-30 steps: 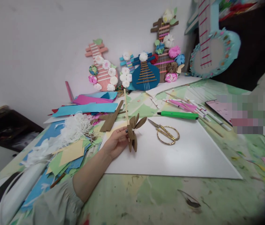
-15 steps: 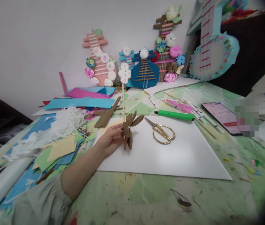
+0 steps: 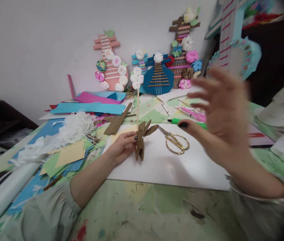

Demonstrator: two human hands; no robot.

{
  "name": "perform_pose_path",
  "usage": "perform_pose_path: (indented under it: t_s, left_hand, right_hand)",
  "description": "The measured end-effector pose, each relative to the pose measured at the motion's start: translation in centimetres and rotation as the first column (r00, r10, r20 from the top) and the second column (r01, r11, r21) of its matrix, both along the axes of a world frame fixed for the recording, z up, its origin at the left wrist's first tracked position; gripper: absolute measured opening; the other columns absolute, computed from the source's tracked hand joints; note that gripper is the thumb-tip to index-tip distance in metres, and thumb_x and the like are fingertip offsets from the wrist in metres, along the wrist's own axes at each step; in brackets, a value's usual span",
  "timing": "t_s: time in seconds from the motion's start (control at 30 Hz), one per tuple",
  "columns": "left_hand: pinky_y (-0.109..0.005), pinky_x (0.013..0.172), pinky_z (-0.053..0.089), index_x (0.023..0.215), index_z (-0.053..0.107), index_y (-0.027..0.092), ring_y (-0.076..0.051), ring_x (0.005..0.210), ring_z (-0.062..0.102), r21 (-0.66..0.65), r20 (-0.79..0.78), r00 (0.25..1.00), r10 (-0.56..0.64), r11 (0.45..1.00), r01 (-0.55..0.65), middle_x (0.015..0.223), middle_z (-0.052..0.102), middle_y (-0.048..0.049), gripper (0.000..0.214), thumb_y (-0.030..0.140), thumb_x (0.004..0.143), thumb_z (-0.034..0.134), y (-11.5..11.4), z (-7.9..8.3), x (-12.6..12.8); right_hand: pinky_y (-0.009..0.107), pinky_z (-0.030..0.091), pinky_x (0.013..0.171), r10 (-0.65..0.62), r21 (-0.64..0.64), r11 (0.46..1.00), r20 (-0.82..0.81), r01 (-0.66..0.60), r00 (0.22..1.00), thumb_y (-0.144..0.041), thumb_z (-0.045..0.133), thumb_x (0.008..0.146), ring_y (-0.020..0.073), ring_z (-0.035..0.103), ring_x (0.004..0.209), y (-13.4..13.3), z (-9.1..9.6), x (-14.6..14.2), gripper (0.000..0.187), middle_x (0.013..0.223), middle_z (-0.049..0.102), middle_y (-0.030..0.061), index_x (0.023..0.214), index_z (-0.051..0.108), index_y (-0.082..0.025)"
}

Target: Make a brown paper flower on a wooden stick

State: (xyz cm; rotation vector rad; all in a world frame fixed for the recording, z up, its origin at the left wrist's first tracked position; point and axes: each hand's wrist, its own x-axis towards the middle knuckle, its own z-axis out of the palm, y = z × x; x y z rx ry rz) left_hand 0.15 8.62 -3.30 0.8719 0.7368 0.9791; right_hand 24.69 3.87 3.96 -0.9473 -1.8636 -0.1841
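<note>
My left hand rests on the white sheet and pinches a brown paper flower mounted on a thin wooden stick, holding it upright. My right hand is raised in front of the camera, motion-blurred, with fingers spread apart and nothing in them. It hovers above the gold scissors and the green marker, partly covering the marker and the pens behind it.
Colourful paper sheets, a heap of white string and cut scraps lie at the left. Paper guitar models with flowers lean on the wall. Several pens lie behind the scissors. The table is paint-stained.
My right hand has come up into view from the right, spread open above the scissors. My left hand still holds the brown flower on its stick in the same place.
</note>
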Motion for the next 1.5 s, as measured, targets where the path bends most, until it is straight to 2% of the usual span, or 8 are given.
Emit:
perform_pose_path:
  t_s: [0.1,0.3,0.43,0.6,0.7,0.93,1.23,1.5]
  left_hand:
    - [-0.023,0.055,0.044,0.074,0.065,0.008,-0.012,0.057,0.059,0.020,-0.090,0.996,0.002,1.000,-0.001,0.065,0.065,-0.0046,0.019,0.013,0.060,0.076,-0.4,0.8,0.2]
    - [-0.023,0.051,0.040,0.064,0.064,0.012,-0.014,0.054,0.057,0.290,-0.488,0.870,0.070,0.953,0.086,0.061,0.065,-0.0046,0.010,0.012,0.060,0.073,-1.7,4.3,0.6]
    - [-0.023,0.051,0.032,0.062,0.068,0.016,-0.012,0.054,0.047,0.640,-0.556,0.752,0.355,0.760,0.114,0.058,0.060,-0.0016,0.008,0.008,0.062,0.069,-2.8,5.5,0.9]
    - [-0.030,0.069,0.034,0.064,0.068,0.020,-0.020,0.071,0.048,0.827,-0.532,0.631,0.564,0.507,0.244,0.068,0.061,-0.0052,0.013,0.010,0.070,0.063,-3.3,4.8,1.1]
    - [-0.034,0.076,0.033,0.067,0.068,0.021,-0.022,0.074,0.046,0.855,-0.508,0.615,0.603,0.440,0.275,0.070,0.062,-0.0077,0.014,0.013,0.076,0.059,-3.4,4.3,1.2]
    - [-0.035,0.075,0.032,0.072,0.068,0.019,-0.022,0.074,0.046,0.854,-0.520,0.551,0.652,0.413,0.317,0.074,0.063,-0.0100,0.016,0.016,0.082,0.055,-3.6,3.5,1.5]
    - [-0.031,0.067,0.043,0.075,0.065,0.012,-0.019,0.074,0.050,0.788,-0.470,0.347,0.812,0.209,0.580,0.072,0.063,-0.0081,0.019,0.012,0.085,0.049,-3.1,2.8,1.3]
    - [-0.029,0.064,0.045,0.074,0.066,0.013,-0.017,0.072,0.051,0.792,-0.472,0.360,0.805,0.209,0.573,0.069,0.063,-0.0058,0.014,0.012,0.082,0.054,-3.0,2.7,1.0]
  right_hand:
    - [0.040,0.044,0.090,0.038,-0.071,0.997,0.074,-0.033,0.996,-0.033,0.045,0.091,0.0221,0.049,0.112,1.8,-1.5,-1.1,0.052,0.133,0.044,0.0127,0.138,0.027,-0.021]
    - [0.054,0.024,0.097,-0.289,0.250,0.945,0.323,0.214,0.901,-0.027,0.051,0.088,0.0326,0.028,0.130,1.7,-3.8,-2.4,0.041,0.140,0.040,0.0052,0.127,0.046,-0.037]
    - [0.055,0.015,0.098,-0.302,0.306,0.935,0.415,0.181,0.858,-0.025,0.055,0.087,0.0297,0.039,0.123,1.1,-3.8,-2.8,0.022,0.119,0.060,0.0032,0.108,0.058,-0.031]
    - [0.033,0.031,0.075,-0.140,0.123,0.989,0.589,0.083,0.796,-0.028,0.047,0.092,0.0154,0.056,0.073,1.2,-4.2,-3.0,0.019,0.070,0.064,0.0022,0.083,0.060,-0.018]
    - [0.029,0.020,0.055,-0.132,0.055,0.991,0.612,0.124,0.779,-0.028,0.045,0.092,0.0123,0.047,0.053,0.8,-4.7,-3.2,0.028,0.058,0.057,0.0004,0.069,0.057,-0.017]
    - [0.030,0.016,0.053,-0.166,0.037,0.984,0.525,0.172,0.835,-0.029,0.047,0.091,0.0119,0.045,0.052,0.0,-5.2,-3.7,0.032,0.055,0.055,-0.0002,0.063,0.058,-0.018]
    - [0.029,0.016,0.054,-0.176,0.066,0.984,0.487,0.165,0.855,-0.029,0.049,0.090,0.0116,0.043,0.053,0.0,-5.5,-3.9,0.033,0.053,0.053,-0.0011,0.060,0.058,-0.018]
    - [0.030,0.018,0.055,-0.166,0.073,0.986,0.483,0.150,0.860,-0.028,0.050,0.089,0.0122,0.044,0.053,-0.1,-5.5,-3.9,0.032,0.053,0.052,-0.0016,0.059,0.058,-0.019]
